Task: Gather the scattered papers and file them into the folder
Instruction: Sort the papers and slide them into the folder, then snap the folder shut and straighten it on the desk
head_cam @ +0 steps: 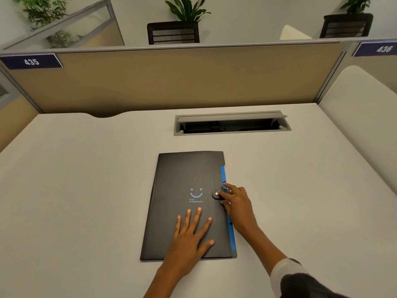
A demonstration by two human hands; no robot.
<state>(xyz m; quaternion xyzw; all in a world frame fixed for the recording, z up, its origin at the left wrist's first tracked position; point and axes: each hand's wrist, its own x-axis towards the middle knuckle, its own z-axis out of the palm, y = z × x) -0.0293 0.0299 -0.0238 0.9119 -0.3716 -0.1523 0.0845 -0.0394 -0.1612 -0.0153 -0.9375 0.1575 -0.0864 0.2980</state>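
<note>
1. A pale off-white matte surface [86, 179] fills the lower view, with a curved notch cut into its far edge at the left.
2. A grey rectangular cable hatch [232, 123] is set into it, its flap tilted open over a dark recess.
3. A tan fabric partition with a grey metal rim [171, 82] stands behind, bearing dark blue number plates reading 435 [31, 61] and 436 [383, 48].
4. Beyond it stand two black mesh chair backs [173, 32], green leafy plants [187, 7] and a plain light wall.
5. The light is soft and even.
</note>
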